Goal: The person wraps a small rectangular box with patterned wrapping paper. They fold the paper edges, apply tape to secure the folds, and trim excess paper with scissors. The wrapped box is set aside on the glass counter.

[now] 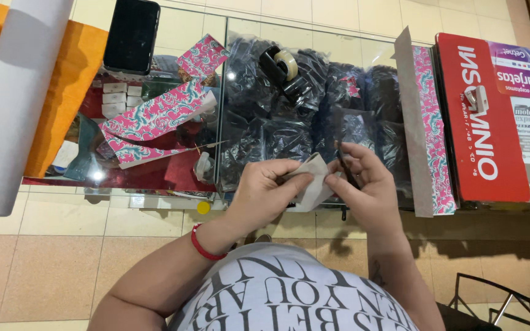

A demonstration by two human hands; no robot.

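I pinch a small pale paper piece (314, 181) between both hands, just over the near edge of the glass counter (216, 92). My left hand (265, 193) clamps its left side. My right hand (366, 184) grips the right side and a thin dark stick (345, 168) that points away from me. Farther on lie pink patterned strips (154, 116), a tape roll (284, 64), a black phone (132, 35) and a red sign (480, 116) at the right edge.

- Running off the top-left edge: white paper roll (13, 104).
- Hiding part of the folded grey paper (314, 178): left hand (264, 195).
- Staying unidentifiable: thin dark item in right hand (366, 184).
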